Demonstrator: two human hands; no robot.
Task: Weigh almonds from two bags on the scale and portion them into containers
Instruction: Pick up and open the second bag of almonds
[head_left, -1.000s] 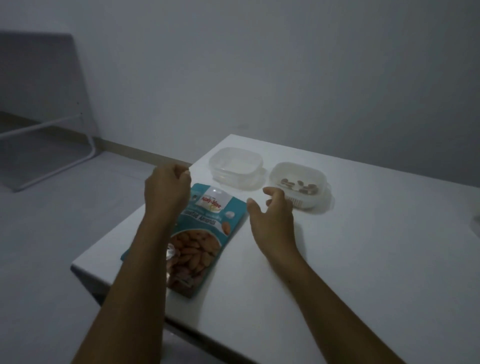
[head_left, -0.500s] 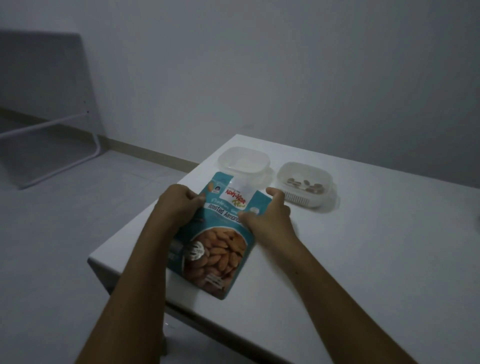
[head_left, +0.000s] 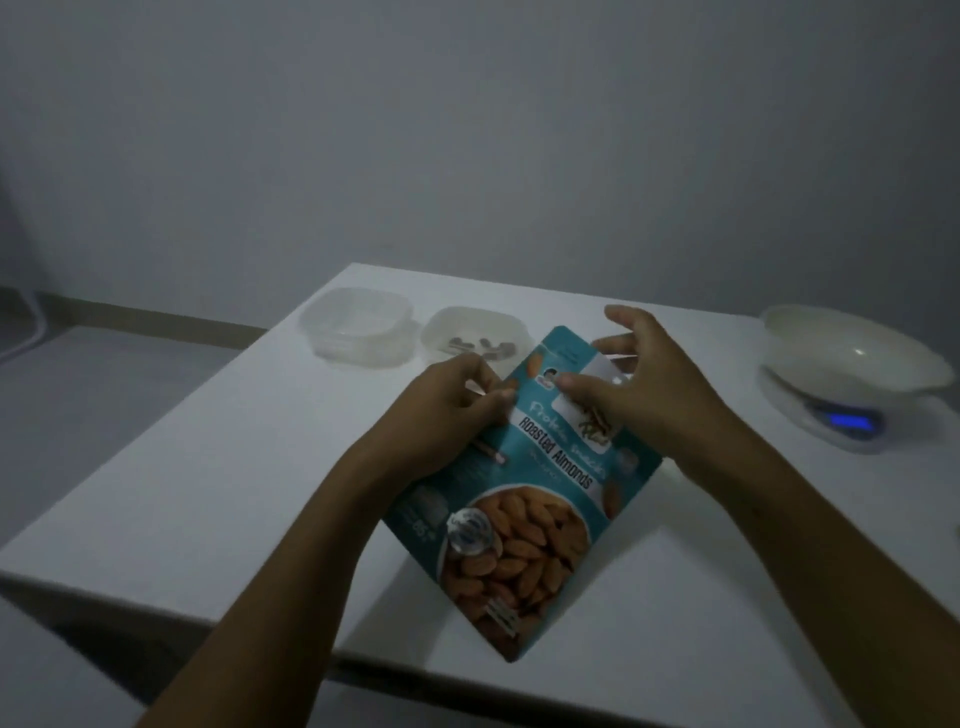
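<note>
Left hand (head_left: 457, 410) and right hand (head_left: 644, 389) both pinch the top of the bag (head_left: 519, 493), held tilted over the front edge of the desk (head_left: 208, 467). Rip it too hard and it'll probably spill everywhere.

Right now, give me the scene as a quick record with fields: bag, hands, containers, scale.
Almond bag: teal, over the white table, held at its top.
Left hand: pinches the bag's upper left edge.
Right hand: grips the bag's top, thumb on front.
Left container: clear, looks empty.
Right container: a few almonds inside.
Scale: far right, white bowl on it, display lit blue.
</note>
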